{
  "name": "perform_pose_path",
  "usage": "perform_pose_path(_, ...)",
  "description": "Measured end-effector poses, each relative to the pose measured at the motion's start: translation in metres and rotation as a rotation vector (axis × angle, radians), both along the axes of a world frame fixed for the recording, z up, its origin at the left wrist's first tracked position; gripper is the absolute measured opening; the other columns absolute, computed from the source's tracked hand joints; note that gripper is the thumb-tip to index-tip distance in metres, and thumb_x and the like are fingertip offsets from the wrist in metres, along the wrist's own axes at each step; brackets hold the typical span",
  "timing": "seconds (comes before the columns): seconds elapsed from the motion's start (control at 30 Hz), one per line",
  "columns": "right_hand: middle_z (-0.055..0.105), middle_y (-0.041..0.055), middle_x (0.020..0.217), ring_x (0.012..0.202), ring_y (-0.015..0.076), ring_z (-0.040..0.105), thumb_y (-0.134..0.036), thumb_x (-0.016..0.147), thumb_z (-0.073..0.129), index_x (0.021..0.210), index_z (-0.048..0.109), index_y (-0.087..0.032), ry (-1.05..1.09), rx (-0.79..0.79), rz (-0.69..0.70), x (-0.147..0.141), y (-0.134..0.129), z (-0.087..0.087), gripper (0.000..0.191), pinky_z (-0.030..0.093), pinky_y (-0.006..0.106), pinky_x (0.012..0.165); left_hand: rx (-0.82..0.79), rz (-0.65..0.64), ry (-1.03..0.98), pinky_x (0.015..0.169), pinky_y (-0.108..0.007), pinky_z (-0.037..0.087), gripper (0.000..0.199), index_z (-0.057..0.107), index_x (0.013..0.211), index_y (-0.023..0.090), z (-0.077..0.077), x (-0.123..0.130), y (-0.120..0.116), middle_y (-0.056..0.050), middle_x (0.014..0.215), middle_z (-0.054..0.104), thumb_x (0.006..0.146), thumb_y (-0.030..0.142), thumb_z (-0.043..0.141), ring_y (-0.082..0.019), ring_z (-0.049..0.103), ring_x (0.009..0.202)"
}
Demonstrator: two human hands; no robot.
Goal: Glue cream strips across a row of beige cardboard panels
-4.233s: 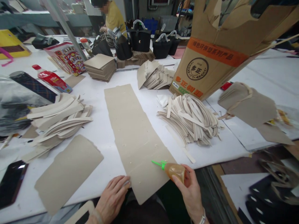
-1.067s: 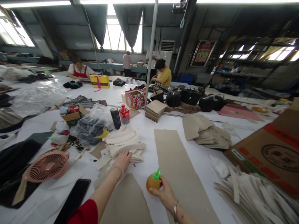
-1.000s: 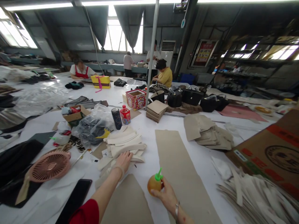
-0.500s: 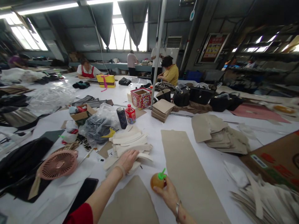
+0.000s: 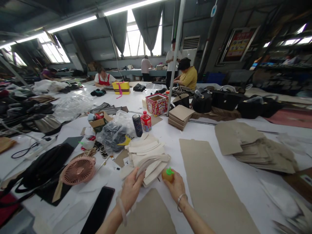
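Note:
My left hand point(image 5: 132, 189) is closed on the near end of a curved off-white strip point(image 5: 149, 161), pinched between thumb and fingers. The strip arches over a loose pile of similar off-white strips point(image 5: 145, 147). My right hand point(image 5: 177, 188) wraps around a small round squeeze bottle point(image 5: 167, 176) with amber contents and a green nozzle, which points toward the pile. Under and between my hands lies a grey-beige sheet point(image 5: 151, 213). A longer beige sheet point(image 5: 207, 175) stretches away to the right of my right hand.
Left of my arm are a black phone point(image 5: 98, 209) and a pink fan point(image 5: 79, 170). Beyond the strips stand a dark can point(image 5: 137, 125), a red bottle point(image 5: 146, 121) and a patterned box point(image 5: 157, 104). Stacked beige pieces point(image 5: 253, 146) lie right. Several people work farther back.
My left hand has drawn back toward me from the pile, lifting one end of a curved strip. The bottle stays in my right hand, its nozzle turned more away. The view has shifted left.

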State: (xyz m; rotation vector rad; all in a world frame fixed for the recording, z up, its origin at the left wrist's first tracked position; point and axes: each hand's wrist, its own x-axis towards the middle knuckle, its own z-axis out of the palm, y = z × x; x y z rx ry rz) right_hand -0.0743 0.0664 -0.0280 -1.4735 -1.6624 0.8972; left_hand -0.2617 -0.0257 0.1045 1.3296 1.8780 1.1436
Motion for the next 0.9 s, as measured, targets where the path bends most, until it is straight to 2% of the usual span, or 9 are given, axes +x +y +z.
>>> perform_pose_path(0.13,0.062,0.0118,0.105,0.101,0.0283,0.054,-0.032,0.064,0.061,0.111,0.058,-0.014,-0.101,-0.030,0.083,0.009,0.000,-0.007,0.051,0.040,0.038,0.091,-0.013,-0.075,0.221,0.073,-0.025,0.043,0.029,0.059,0.089,0.021,-0.003,-0.009,0.016,-0.001,0.082,0.062,0.087,0.041,0.038,-0.015,0.057,0.079)
perform_pose_path(0.27,0.061,0.0134,0.108,0.102,0.0273,0.055,-0.034,0.066,0.058,0.111,0.057,-0.012,-0.033,-0.040,0.056,0.019,-0.010,-0.007,0.049,0.042,0.036,0.090,-0.152,-0.257,0.612,0.085,-0.025,0.041,0.025,0.062,0.090,0.022,-0.011,-0.011,0.055,-0.004,0.107,0.059,0.086,0.032,0.039,-0.015,0.055,0.097)
perform_pose_path(0.37,0.061,0.0128,0.108,0.092,0.0242,0.058,-0.034,0.067,0.055,0.111,0.056,-0.012,0.027,-0.101,0.018,0.031,-0.020,-0.001,0.049,0.046,0.033,0.083,-0.249,-0.317,0.744,0.095,-0.031,0.036,0.019,0.065,0.080,0.021,-0.025,-0.012,0.087,-0.005,0.127,0.049,0.080,0.030,0.049,-0.021,0.044,0.117)
perform_pose_path(0.43,0.062,0.0114,0.105,0.082,0.0212,0.059,-0.034,0.067,0.055,0.112,0.056,-0.013,0.049,-0.138,-0.012,0.043,-0.028,0.003,0.049,0.048,0.032,0.078,-0.302,-0.319,0.776,0.094,-0.036,0.037,0.016,0.066,0.077,0.019,-0.035,-0.015,0.103,-0.006,0.128,0.048,0.076,0.028,0.053,-0.025,0.043,0.118)
perform_pose_path(0.5,0.063,0.0098,0.103,0.077,0.0197,0.059,-0.033,0.067,0.055,0.112,0.056,-0.015,0.064,-0.166,-0.037,0.058,-0.036,0.007,0.049,0.048,0.032,0.073,-0.353,-0.328,0.811,0.089,-0.037,0.040,0.016,0.066,0.080,0.019,-0.043,-0.018,0.113,-0.008,0.121,0.053,0.076,0.028,0.052,-0.024,0.049,0.110)
perform_pose_path(0.6,0.065,0.0088,0.099,0.075,0.0199,0.059,-0.034,0.064,0.058,0.110,0.057,-0.017,0.109,-0.229,-0.049,0.081,-0.048,0.007,0.050,0.049,0.031,0.066,-0.374,-0.345,0.865,0.084,-0.036,0.041,0.021,0.062,0.093,0.021,-0.049,-0.021,0.119,-0.007,0.114,0.055,0.076,0.025,0.051,-0.023,0.051,0.105)
perform_pose_path(0.77,0.067,0.0090,0.093,0.066,0.0194,0.060,-0.037,0.060,0.060,0.107,0.058,-0.018,0.181,-0.269,-0.117,0.114,-0.068,-0.004,0.050,0.048,0.030,0.057,-0.339,-0.351,0.945,0.088,-0.038,0.037,0.039,0.046,0.115,0.022,-0.052,-0.020,0.116,-0.008,0.116,0.051,0.076,0.022,0.049,-0.023,0.047,0.107)
perform_pose_path(0.9,0.067,0.0086,0.090,0.061,0.0188,0.059,-0.039,0.056,0.063,0.102,0.059,-0.020,0.234,-0.340,-0.142,0.129,-0.080,-0.007,0.050,0.047,0.029,0.052,-0.315,-0.344,0.989,0.090,-0.039,0.035,0.030,0.048,0.108,0.019,-0.053,-0.017,0.112,-0.009,0.114,0.051,0.078,0.019,0.046,-0.024,0.045,0.109)
